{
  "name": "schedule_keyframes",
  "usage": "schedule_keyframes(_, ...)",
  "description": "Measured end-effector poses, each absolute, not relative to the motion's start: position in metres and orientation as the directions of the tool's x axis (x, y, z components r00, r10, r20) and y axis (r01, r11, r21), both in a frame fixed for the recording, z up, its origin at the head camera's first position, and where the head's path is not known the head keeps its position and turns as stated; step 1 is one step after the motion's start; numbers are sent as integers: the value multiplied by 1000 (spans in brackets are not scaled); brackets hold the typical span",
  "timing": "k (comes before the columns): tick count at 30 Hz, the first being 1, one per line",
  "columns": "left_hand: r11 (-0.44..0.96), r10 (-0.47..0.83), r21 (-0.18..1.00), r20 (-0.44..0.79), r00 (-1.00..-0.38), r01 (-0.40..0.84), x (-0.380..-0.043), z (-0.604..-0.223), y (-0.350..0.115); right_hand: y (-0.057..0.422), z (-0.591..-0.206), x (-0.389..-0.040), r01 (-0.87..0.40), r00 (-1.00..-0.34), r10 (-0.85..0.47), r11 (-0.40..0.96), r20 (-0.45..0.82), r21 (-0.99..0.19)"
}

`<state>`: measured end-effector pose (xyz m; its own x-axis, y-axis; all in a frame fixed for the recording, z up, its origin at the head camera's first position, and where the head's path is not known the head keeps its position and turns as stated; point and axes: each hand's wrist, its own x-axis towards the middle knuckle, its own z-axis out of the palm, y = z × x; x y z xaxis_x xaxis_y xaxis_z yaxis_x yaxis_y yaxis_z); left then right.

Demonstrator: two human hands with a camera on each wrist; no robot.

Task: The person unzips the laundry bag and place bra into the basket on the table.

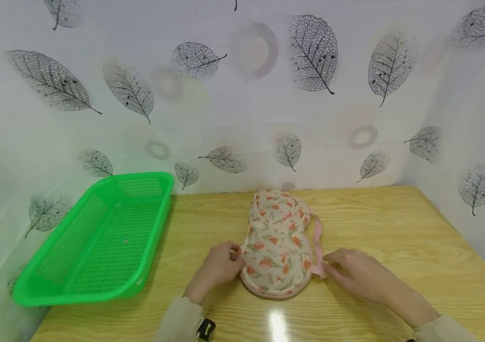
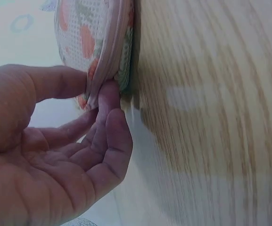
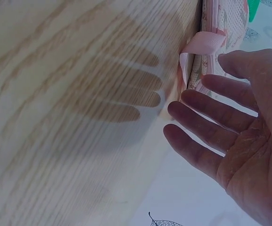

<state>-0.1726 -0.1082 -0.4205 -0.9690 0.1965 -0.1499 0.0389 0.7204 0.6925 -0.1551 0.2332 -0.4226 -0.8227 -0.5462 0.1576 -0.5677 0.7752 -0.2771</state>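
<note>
An hourglass-shaped padded cushion (image 1: 274, 256) with a tulip print lies lengthwise on the wooden table, the pink trim along its edge showing in both wrist views. A pink strap (image 1: 318, 237) runs down its right side. My left hand (image 1: 218, 266) pinches the left edge of the cushion; in the left wrist view the thumb (image 2: 62, 84) lies on the printed face and fingers are behind the trim. On the other side, my right hand (image 1: 359, 273) has its fingertips close beside the strap. Its fingers (image 3: 206, 120) are spread and nearly straight in the right wrist view.
A green plastic basket (image 1: 148, 256) with a mesh bottom stands on the left of the table. Behind the table (image 1: 396, 237) hangs a white sheet (image 1: 242, 118) printed with dark leaves, which also covers both sides.
</note>
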Motion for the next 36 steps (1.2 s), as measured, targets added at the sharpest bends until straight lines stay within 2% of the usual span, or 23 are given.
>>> schedule_keyframes(10,693,197,720,-160,-967,22,-154,-419,-101,232,-423,-157,-569,-822,-549,775,154,-276)
schedule_keyframes(22,730,231,682,-188,-955,42,-133,-410,-103,232,-425,-158,-583,-811,-543,782,216,-222)
schedule_keyframes(27,759,271,638,-123,-955,133,-140,-405,-104,231,-424,-160,-589,-807,-549,778,220,-220)
schedule_keyframes(32,731,450,624,-137,-883,275,-153,-407,-93,234,-421,-167,-589,-808,-552,771,207,-244)
schedule_keyframes(36,740,501,574,-123,-857,350,-157,-412,-83,233,-421,-179,-589,-808,-554,771,201,-244)
